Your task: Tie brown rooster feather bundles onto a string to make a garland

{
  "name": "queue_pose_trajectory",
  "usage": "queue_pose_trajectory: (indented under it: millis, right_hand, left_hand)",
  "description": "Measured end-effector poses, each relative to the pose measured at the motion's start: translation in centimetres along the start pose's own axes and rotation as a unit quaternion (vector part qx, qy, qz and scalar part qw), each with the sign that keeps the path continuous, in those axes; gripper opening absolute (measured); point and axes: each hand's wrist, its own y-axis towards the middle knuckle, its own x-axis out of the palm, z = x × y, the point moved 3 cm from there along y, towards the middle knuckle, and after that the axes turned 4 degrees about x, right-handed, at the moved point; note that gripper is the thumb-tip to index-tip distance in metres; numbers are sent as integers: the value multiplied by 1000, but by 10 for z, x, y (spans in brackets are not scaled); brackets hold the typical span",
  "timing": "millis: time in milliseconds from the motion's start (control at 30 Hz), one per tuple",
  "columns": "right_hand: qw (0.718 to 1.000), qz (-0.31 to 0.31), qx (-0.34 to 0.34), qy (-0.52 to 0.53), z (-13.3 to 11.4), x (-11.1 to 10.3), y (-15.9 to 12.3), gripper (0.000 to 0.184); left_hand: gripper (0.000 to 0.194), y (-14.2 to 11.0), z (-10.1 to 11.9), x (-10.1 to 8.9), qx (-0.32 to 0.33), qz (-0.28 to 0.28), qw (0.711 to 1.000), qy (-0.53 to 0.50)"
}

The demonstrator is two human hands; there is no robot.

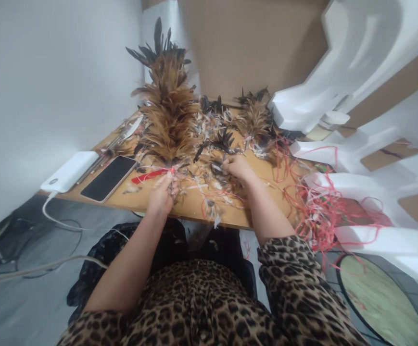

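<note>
My left hand [162, 193] is closed around the lower end of a long feather duster [171, 105], just below a red tie. The duster's brown and black feathers stretch away across the wooden table [194, 204]. A flat red strip [147, 177] sticks out to the left of the tie. To the right, my right hand [238, 167] has its fingers pinched together over a small pile of dark loose feathers [218, 168]. Whether a feather is between those fingertips is too blurred to tell.
A black-screened phone [108, 179] and a white power bank [70, 171] with a cable lie at the left edge. A second feather bunch [254, 117] lies behind. Pink string [320, 211] tangles at the right beside a white plastic stool [374, 235]. A wall stands left.
</note>
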Motion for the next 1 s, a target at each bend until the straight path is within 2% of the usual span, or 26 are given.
queue_pose_trajectory:
  millis: [33,100,200,300,400,500,600,767,1000]
  right_hand:
    - [997,-6,9,74,2,-1,-1,11]
    - [974,-26,27,224,2,-2,-4,15]
    - [910,-73,17,409,-10,4,-12,25]
    - [856,-121,-21,502,-34,16,-25,39]
    - [833,-158,-53,528,-61,33,-40,45]
    - [824,-169,-70,537,-82,52,-51,45]
    - [826,-155,-75,537,-91,71,-53,40]
    - [827,-146,-70,538,-87,96,-46,34]
    - [841,-153,-58,516,-79,115,-36,31]
  left_hand:
    - [20,0,0,1,-1,2,1000,-5]
    - [18,0,-1,2,-1,7,1000,-14]
    - [17,0,-1,3,2,20,1000,-22]
    - [17,1,-2,4,1,27,999,-21]
    - [17,0,-2,5,7,33,999,-14]
    - [18,-1,-2,7,20,35,999,-10]
    - [17,-2,-3,8,37,31,999,-3]
    - [15,-2,-5,8,53,22,998,8]
    - [17,-1,-9,5,59,32,997,32]
